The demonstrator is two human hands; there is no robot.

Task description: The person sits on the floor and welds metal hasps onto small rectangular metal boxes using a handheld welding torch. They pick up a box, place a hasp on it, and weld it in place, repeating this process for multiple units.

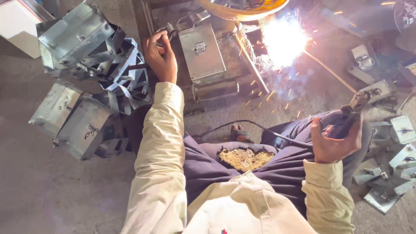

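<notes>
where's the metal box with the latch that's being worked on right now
In the head view the metal box sits upper centre on the ground, just right of the left hand and left of the bright sparks.

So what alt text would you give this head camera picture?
Seated on the floor, a person's left hand grips a part beside a grey metal box, the right hand holds a welding holder, and sparks flare ahead.

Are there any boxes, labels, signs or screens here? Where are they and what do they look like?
No labels, signs or screens show, only boxes.
Metal box with latch: centre top, beside the left hand; grey, rectangular.
Stacked metal boxes: upper left; shiny grey.
Two metal boxes: left, on the floor; grey, with clasps.
Small metal pieces: right, past the right hand; grey.
</notes>
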